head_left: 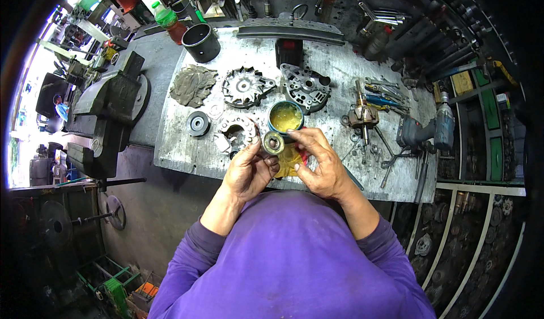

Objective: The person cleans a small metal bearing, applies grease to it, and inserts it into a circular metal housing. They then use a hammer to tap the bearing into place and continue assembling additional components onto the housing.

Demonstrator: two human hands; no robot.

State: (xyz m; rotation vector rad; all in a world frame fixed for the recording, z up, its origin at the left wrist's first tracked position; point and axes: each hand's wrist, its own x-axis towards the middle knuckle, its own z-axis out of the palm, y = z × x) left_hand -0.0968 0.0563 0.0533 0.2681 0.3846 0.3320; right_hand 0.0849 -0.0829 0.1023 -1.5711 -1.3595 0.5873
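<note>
Pinched between thumb and fingers of my left hand (249, 169) is a small ring-shaped bearing (273, 143), its face smeared with something greasy. Just beyond it stands a round tub of yellow grease (285, 117) with a blue rim. My right hand (323, 163) hovers beside the bearing, thumb and fingers apart, the index fingertip close to the tub's near rim; whether it touches cannot be told. Under the hands lies a yellow cloth or bag (288, 161), partly hidden. A metal alternator housing part (252, 127) sits beyond my left hand.
Across the worktable (170, 149) lie a finned fan part (243, 85), a second housing (306, 86), a pulley (198, 124), a rag (193, 85) and a rotor (362, 115). A black cup (201, 42) stands behind. Right are wrenches and a cordless drill (425, 129); left, a vise (107, 103).
</note>
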